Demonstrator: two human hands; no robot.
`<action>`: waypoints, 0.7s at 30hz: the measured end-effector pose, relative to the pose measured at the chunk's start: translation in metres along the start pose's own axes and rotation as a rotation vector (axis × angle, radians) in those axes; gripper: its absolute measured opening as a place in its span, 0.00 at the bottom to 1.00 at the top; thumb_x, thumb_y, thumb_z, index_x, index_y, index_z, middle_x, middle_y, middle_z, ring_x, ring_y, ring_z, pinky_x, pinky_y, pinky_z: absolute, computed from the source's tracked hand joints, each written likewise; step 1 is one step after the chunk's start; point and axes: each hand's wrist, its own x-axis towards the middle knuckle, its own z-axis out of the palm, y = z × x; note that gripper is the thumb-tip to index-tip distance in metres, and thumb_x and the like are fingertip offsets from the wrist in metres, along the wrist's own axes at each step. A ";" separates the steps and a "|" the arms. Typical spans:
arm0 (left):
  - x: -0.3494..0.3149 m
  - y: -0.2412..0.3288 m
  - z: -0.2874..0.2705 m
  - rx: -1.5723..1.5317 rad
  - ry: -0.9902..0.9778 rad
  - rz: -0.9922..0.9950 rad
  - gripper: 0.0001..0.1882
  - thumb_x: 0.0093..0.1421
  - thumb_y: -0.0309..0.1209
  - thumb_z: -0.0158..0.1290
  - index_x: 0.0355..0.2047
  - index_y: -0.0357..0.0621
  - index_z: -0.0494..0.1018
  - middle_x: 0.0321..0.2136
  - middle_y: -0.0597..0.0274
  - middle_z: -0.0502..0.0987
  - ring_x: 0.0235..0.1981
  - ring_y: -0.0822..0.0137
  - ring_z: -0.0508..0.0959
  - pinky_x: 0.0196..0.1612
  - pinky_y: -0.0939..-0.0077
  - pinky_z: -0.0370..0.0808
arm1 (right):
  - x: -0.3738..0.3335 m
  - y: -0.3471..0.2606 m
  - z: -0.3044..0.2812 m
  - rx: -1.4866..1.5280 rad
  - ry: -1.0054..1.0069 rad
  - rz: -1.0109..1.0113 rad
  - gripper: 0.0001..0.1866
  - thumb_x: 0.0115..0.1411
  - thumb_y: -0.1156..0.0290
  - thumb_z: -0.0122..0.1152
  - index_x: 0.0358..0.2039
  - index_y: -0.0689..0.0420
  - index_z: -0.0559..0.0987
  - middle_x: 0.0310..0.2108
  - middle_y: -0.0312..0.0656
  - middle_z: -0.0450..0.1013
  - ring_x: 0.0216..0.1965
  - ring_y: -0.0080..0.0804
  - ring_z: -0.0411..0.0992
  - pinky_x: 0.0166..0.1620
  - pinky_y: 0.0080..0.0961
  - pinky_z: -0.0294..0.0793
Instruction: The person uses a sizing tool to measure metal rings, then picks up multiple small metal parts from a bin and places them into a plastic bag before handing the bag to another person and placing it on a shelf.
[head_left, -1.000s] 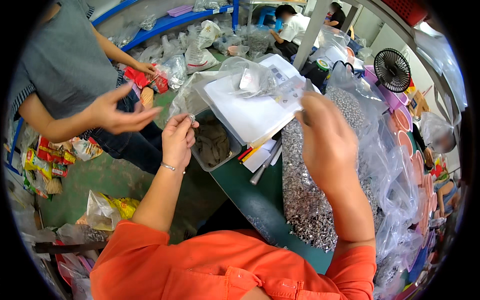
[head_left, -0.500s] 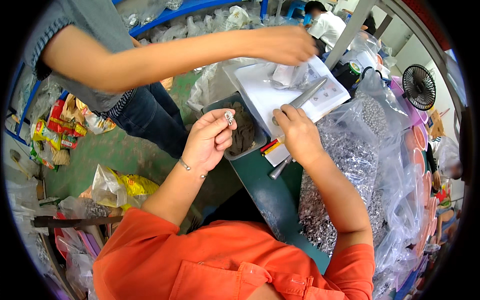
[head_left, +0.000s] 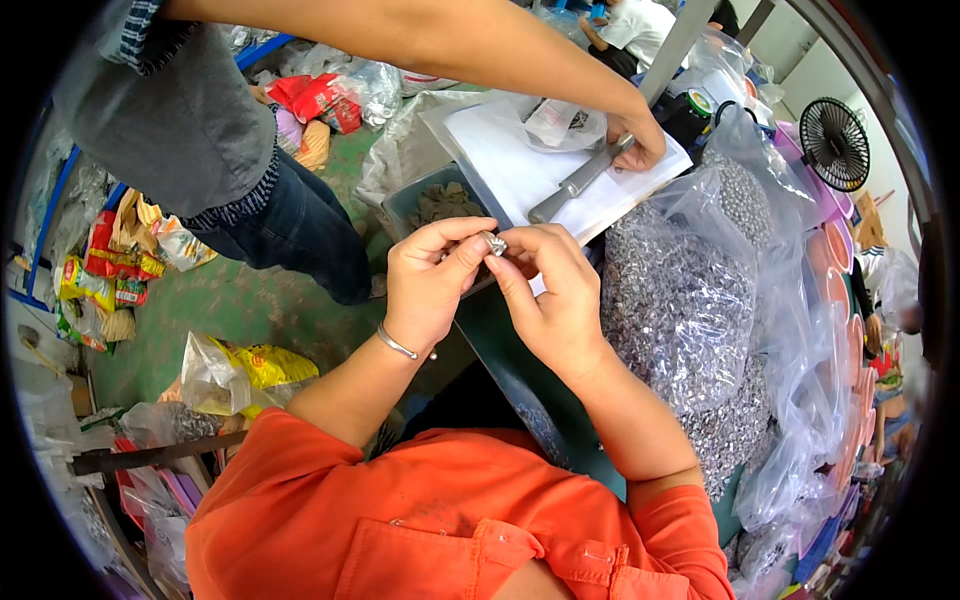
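A small silver ring with an ornate top sits between my two hands, pinched at the fingertips. My left hand grips it from one side with thumb and fingers. My right hand meets it from the other side, thumb and forefinger closed on it. Beyond them a tapered metal ring mandrel lies across white papers. A co-worker's hand reaches in from the left and rests at the mandrel's far end; whether it grips the mandrel I cannot tell.
A grey tub with a dark cloth stands behind my hands. Large clear bags of small metal pieces fill the green table's right side. A black fan stands farther right. The co-worker's arm spans the far side.
My right hand has let go of the mandrel and come left to the ring in my left hand. The mandrel now lies on the papers. The co-worker's hand has moved down onto them.
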 end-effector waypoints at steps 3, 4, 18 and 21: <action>-0.003 0.007 0.007 -0.015 -0.021 -0.077 0.10 0.55 0.22 0.50 0.38 0.33 0.71 0.27 0.63 0.74 0.17 0.82 0.64 0.19 0.91 0.60 | -0.006 -0.002 -0.003 -0.014 0.102 -0.002 0.11 0.47 0.80 0.59 0.33 0.61 0.72 0.31 0.45 0.68 0.28 0.39 0.69 0.30 0.26 0.69; -0.004 0.007 0.009 -0.027 -0.022 -0.114 0.11 0.55 0.23 0.50 0.39 0.33 0.70 0.28 0.62 0.73 0.17 0.82 0.64 0.19 0.92 0.60 | -0.007 0.001 -0.003 -0.046 0.113 -0.024 0.10 0.47 0.80 0.59 0.33 0.61 0.72 0.31 0.45 0.68 0.28 0.39 0.69 0.30 0.26 0.70; -0.016 -0.010 0.016 -0.069 -0.235 -0.243 0.13 0.56 0.26 0.50 0.41 0.34 0.69 0.30 0.61 0.73 0.17 0.81 0.65 0.18 0.92 0.60 | -0.034 0.004 -0.022 0.018 0.134 0.069 0.10 0.45 0.81 0.61 0.31 0.61 0.74 0.30 0.42 0.69 0.28 0.30 0.70 0.31 0.20 0.70; -0.019 -0.010 0.019 -0.118 -0.236 -0.291 0.11 0.58 0.27 0.49 0.40 0.35 0.69 0.30 0.61 0.73 0.16 0.81 0.64 0.18 0.92 0.59 | -0.041 0.007 -0.024 0.030 0.125 0.102 0.09 0.46 0.80 0.61 0.31 0.62 0.74 0.29 0.42 0.70 0.28 0.29 0.70 0.30 0.20 0.70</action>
